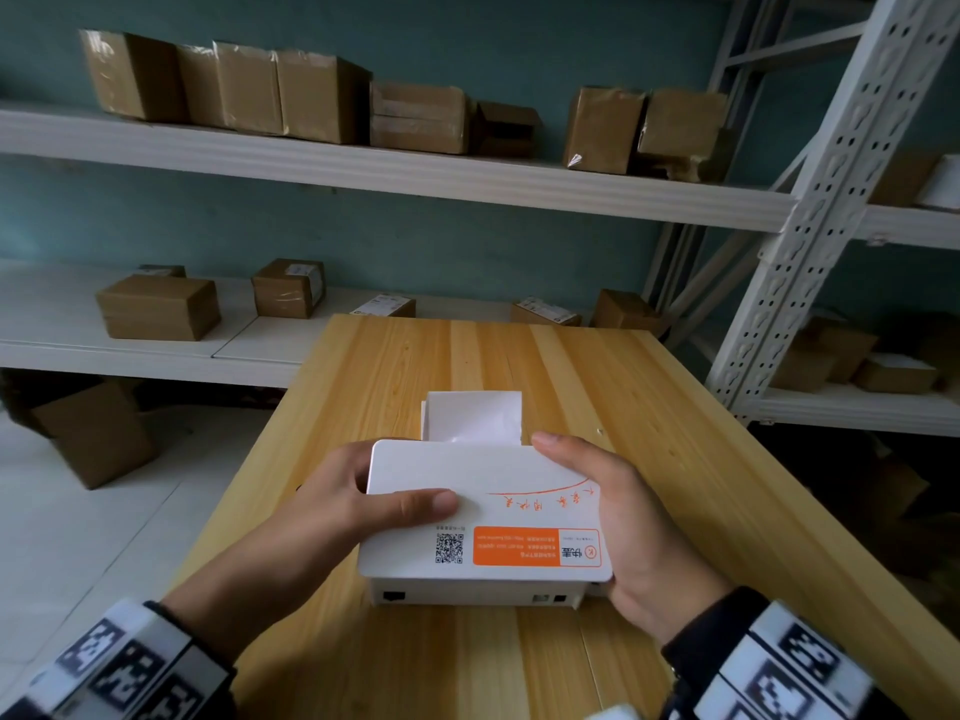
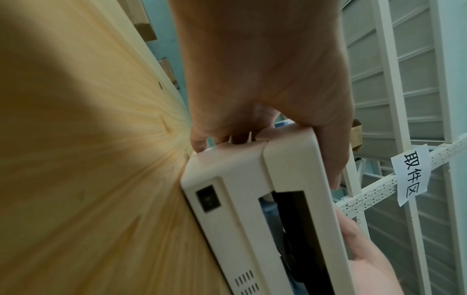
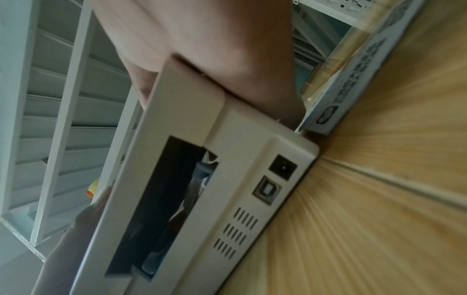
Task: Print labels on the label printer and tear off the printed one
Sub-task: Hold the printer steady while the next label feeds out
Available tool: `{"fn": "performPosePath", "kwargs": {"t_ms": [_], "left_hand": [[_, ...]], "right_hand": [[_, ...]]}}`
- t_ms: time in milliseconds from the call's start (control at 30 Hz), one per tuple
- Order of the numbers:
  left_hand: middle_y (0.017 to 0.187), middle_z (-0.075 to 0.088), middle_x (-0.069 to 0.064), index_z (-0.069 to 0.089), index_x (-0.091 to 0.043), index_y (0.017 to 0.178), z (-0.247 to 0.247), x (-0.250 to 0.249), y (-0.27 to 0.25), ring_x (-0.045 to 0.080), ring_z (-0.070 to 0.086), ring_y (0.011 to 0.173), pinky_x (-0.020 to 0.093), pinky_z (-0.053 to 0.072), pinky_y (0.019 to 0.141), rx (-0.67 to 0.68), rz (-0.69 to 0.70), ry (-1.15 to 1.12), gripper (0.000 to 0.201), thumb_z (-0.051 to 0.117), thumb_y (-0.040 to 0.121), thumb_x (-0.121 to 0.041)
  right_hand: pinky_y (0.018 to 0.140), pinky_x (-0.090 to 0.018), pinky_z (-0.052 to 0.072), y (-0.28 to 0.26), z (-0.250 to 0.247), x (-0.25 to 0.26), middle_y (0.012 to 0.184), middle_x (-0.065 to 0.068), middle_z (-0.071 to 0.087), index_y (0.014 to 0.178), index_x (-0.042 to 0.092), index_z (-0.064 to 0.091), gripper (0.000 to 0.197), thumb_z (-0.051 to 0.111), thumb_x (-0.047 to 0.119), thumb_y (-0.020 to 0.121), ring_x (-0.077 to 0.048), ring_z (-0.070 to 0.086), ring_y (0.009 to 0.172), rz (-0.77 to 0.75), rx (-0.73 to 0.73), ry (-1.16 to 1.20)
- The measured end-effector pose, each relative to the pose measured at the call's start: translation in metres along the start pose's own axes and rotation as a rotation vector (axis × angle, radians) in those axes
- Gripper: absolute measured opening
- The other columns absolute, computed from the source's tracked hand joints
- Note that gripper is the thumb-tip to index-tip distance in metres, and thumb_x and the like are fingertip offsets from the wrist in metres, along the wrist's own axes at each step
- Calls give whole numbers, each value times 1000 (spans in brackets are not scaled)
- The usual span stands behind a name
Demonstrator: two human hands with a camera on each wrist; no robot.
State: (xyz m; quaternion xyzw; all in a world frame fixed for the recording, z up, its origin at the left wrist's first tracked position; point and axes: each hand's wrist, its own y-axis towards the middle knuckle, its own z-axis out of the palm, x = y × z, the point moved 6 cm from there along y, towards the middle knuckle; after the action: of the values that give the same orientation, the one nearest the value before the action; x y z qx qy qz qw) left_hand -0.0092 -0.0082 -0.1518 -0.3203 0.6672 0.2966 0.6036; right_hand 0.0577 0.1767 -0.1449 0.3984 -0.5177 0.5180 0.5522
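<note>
A: White plastic is filling both grips. The left hand (image 1: 332, 498) is clamping the label printer (image 1: 485, 517) from its left side, thumb lying across the lid and the other fingers (image 2: 199, 139) curling under the far corner.

B: And the other side?

A: The right hand (image 1: 618, 527) is cupping the opposite edge, thumb hooking over the lid's far corner and palm wrapping the side. So both grips are closed on the printer, which is sitting between them on the wooden counter (image 1: 649, 407).

B: Is anything coming out yet?

A: A blank white label strip (image 1: 472, 415) is standing up just beyond the two thumbs, at the printer's far edge. Whether it is printed, I cannot tell; the face showing is plain.

B: So how far along are we?

A: Early, I am judging. Nothing is lying torn off on the counter, and neither grip is touching the strip. On the side nearest the wrists, the power socket (image 3: 283, 166) and data port (image 3: 266, 190) are sitting with no cable in them, so connecting, printing and tearing all appear to be left.
</note>
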Motion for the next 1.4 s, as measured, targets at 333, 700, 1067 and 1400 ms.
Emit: {"fn": "performPosePath", "kwargs": {"t_ms": [333,700,1067,1400], "left_hand": [[105,81,11,70,-2,112,1,-1,-1,28,78,94,28,60,76,-10,-4,28,46,75,77,-31],[106,81,7,66,-6,116,2,-1,-1,26,78,94,28,61,76,-17,-2,54,47,72,78,-33],[108,80,8,65,-7,118,2,0,0,26,78,97,34,59,83,-12,2,56,48,71,79,-34],[105,81,8,69,-5,113,1,-1,-1,27,78,94,31,62,77,-7,-1,41,44,76,77,-30]], "right_hand": [[63,-28,54,-1,0,0,92,-13,78,79,20,76,26,66,44,76,-26,75,76,-5,-2,8],[53,-23,53,1,-1,0,87,-10,79,74,21,78,28,62,37,89,-21,75,67,19,-5,5],[52,-23,53,8,-7,-4,87,-11,79,78,19,78,27,61,37,90,-22,75,67,3,11,-17],[65,-30,57,12,-9,-9,92,-13,79,75,20,79,19,69,35,80,-26,76,75,-4,31,90]]}}
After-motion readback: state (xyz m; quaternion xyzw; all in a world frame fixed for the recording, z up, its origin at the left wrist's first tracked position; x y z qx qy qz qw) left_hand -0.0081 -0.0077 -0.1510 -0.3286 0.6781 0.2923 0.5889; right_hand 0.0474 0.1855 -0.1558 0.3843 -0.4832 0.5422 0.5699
